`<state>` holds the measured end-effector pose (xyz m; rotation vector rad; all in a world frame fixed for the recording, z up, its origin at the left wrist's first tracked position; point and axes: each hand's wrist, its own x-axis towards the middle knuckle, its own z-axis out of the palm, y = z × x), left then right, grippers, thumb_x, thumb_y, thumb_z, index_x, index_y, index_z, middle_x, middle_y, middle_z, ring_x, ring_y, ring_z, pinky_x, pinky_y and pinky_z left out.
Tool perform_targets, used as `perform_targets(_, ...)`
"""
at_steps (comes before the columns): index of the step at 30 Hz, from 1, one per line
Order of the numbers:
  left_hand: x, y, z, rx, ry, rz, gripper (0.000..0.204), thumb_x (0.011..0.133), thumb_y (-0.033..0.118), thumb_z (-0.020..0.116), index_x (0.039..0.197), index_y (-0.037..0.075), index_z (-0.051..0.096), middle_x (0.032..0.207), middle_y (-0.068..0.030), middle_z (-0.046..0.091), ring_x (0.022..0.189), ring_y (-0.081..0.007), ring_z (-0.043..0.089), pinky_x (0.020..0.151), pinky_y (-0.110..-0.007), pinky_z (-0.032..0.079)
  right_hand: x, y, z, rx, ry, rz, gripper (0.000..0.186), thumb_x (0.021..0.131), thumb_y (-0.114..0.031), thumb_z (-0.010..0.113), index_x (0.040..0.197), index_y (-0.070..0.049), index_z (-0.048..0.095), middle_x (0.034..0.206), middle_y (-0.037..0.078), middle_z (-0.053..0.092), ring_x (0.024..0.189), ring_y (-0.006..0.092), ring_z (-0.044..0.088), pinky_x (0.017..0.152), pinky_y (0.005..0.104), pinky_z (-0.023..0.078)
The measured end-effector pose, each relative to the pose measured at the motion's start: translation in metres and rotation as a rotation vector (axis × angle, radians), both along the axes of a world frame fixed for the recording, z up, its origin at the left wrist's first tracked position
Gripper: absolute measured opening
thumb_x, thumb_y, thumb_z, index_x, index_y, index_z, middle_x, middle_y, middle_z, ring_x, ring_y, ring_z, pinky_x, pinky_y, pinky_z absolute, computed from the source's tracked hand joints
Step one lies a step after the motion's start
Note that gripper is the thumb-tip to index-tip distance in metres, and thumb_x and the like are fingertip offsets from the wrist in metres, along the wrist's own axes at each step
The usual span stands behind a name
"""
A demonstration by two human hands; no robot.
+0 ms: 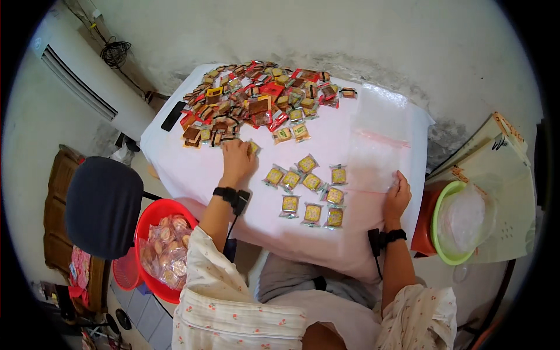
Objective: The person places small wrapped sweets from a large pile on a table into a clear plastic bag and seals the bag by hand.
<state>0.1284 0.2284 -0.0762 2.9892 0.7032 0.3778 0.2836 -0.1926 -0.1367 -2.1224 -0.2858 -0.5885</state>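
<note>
My left hand (237,163) reaches to the front edge of a heap of wrapped snacks (233,108), its fingers curled. A small yellow wrapped cake (254,148) sits against the thumb side of that hand and appears gripped; the fingertips are partly hidden. In front of me, several similar yellow square cakes in clear wrappers (312,212) lie spread in loose rows. My right hand (398,197) rests at the table's right side, fingers loosely bent and apart, beside clear plastic bags (376,157) with pink seal strips. Two pale wrapped cakes (282,135) lie just off the heap.
A white cloth covers the table (268,227). A black phone (173,116) lies at its left edge. A red basin (146,271) of wrapped round pastries stands lower left near a dark chair (104,207). On the right is a green basin (438,242) holding clear plastic.
</note>
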Motion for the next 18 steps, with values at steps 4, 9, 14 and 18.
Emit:
perform_targets(4, -0.021, -0.014, -0.029, -0.406, -0.245, -0.117, 0.044, 0.082, 0.025, 0.063, 0.118, 0.000, 0.059, 0.129, -0.0254, 0.049, 0.122, -0.0383, 0.044, 0.108, -0.044, 0.030, 0.003, 0.001, -0.003, 0.034, -0.024, 0.048, 0.027, 0.091, -0.006, 0.048, 0.115, -0.001, 0.061, 0.103, 0.017, 0.066, 0.095, 0.0321, 0.061, 0.086, 0.0412, 0.045)
perform_targets(9, -0.031, -0.064, -0.035, -0.556, -0.365, -0.198, 0.060, 0.084, 0.027, 0.061, 0.135, 0.001, 0.045, 0.141, -0.0268, 0.038, 0.131, -0.0404, 0.036, 0.110, -0.044, 0.028, 0.002, 0.003, 0.004, -0.024, -0.015, -0.005, 0.030, 0.086, 0.000, 0.050, 0.113, -0.002, 0.062, 0.101, 0.018, 0.065, 0.093, 0.0339, 0.061, 0.086, 0.0413, 0.045)
perform_targets(14, -0.042, -0.107, -0.037, -0.430, -0.320, -0.168, 0.067, 0.081, 0.030, 0.063, 0.139, 0.003, 0.041, 0.147, -0.0276, 0.029, 0.134, -0.0403, 0.031, 0.110, -0.046, 0.026, 0.003, 0.006, 0.003, 0.037, -0.019, 0.011, 0.034, 0.083, 0.004, 0.050, 0.113, -0.005, 0.063, 0.098, 0.018, 0.065, 0.090, 0.0346, 0.061, 0.083, 0.0417, 0.045)
perform_targets(18, -0.062, -0.136, -0.037, -0.467, -0.362, -0.227, 0.088, 0.071, 0.036, 0.073, 0.143, 0.004, 0.034, 0.148, -0.0312, 0.020, 0.137, -0.0463, 0.020, 0.109, -0.052, 0.021, 0.001, 0.001, -0.001, 0.088, 0.032, -0.023, 0.035, 0.085, 0.003, 0.049, 0.117, -0.005, 0.060, 0.101, 0.017, 0.066, 0.093, 0.0340, 0.061, 0.083, 0.0415, 0.046)
